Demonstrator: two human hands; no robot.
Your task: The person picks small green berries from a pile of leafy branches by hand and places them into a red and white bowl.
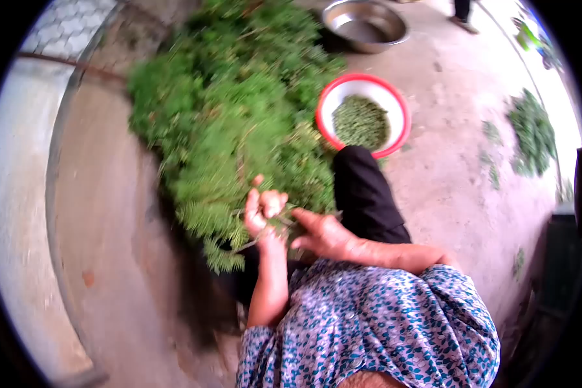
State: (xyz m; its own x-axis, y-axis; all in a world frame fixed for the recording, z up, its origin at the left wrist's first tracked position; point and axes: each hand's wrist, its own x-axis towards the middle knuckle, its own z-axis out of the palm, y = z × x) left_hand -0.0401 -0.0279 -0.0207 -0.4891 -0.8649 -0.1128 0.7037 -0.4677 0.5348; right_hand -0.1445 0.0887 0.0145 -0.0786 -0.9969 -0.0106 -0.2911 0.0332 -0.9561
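Leafy green branches [239, 123] with fine, feathery leaves lie in a big heap before me. At the heap's near edge, my left hand [266, 210] is closed with curled fingers around a thin leafy branch [284, 221]. My right hand [326, 236] is just to the right, its fingers around the same stem, with thumb and forefinger a little apart. A bit of stem shows past its far side. Motion blur hides the exact grip. Beyond my knee stands a white basin with a red rim [402, 132], holding small green pieces [361, 123].
A metal basin [368, 29] stands behind the red-rimmed one. More green sprigs [532, 132] lie on the concrete floor at the right. Another person's foot [464, 24] shows at the top right. A low pale ledge [29, 194] runs along the left.
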